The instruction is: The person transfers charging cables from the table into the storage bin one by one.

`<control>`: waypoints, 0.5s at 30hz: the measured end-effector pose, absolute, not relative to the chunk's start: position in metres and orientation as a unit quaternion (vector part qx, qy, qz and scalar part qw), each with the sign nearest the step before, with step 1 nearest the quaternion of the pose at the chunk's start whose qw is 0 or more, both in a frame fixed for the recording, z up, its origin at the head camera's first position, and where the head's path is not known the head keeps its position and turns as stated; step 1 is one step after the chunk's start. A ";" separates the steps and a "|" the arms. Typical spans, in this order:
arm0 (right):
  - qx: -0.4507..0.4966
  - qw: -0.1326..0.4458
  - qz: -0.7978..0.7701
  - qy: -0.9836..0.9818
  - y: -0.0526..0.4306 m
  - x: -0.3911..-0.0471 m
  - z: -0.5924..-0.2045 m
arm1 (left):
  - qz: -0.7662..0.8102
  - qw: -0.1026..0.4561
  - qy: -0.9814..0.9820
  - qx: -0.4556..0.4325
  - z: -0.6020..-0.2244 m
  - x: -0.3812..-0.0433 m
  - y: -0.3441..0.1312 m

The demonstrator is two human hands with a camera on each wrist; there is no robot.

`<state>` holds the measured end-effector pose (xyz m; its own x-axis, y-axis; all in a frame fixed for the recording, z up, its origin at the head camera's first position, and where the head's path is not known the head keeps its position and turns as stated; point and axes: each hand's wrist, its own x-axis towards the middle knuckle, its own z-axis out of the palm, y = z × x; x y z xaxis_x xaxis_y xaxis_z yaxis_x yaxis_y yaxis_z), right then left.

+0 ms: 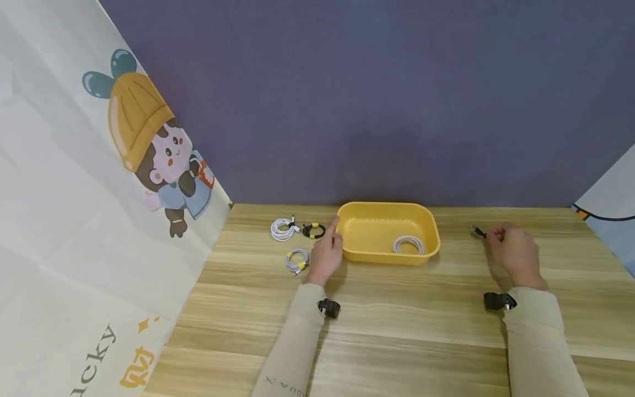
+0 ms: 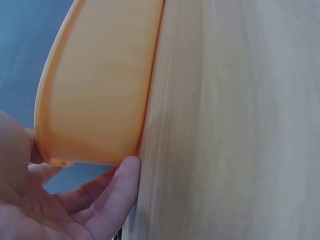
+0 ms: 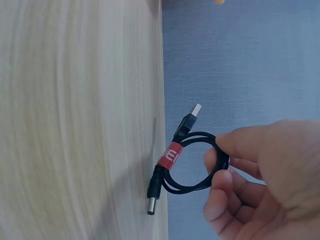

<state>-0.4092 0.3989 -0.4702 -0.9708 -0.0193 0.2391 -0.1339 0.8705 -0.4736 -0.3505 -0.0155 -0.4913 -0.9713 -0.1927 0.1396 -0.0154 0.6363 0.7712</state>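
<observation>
Red-banded, coiled black cable [image 3: 170, 155] is right of the yellow plastic tray [image 1: 372, 237], its loop pinched by the right hand's [image 1: 516, 252] fingers. Judged light, springy; hold clear of plugs [image 3: 185, 127]. Left hand [image 1: 326, 257] touches tray; pinch indeterminable.

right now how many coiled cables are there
5: white coil, black coil, grey coil left of the tray; fourth coil inside; fifth coil in right hand.
</observation>
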 end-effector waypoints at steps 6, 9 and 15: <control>0.028 0.096 0.264 -0.959 0.398 -0.408 -0.469 | -0.423 0.105 -0.898 0.058 -0.493 -0.351 -0.016; 0.027 0.090 0.269 -0.959 0.397 -0.408 -0.468 | -0.424 0.107 -0.897 0.058 -0.492 -0.351 -0.016; 0.030 0.083 0.271 -0.958 0.397 -0.408 -0.465 | -0.419 0.108 -0.899 0.059 -0.490 -0.350 -0.016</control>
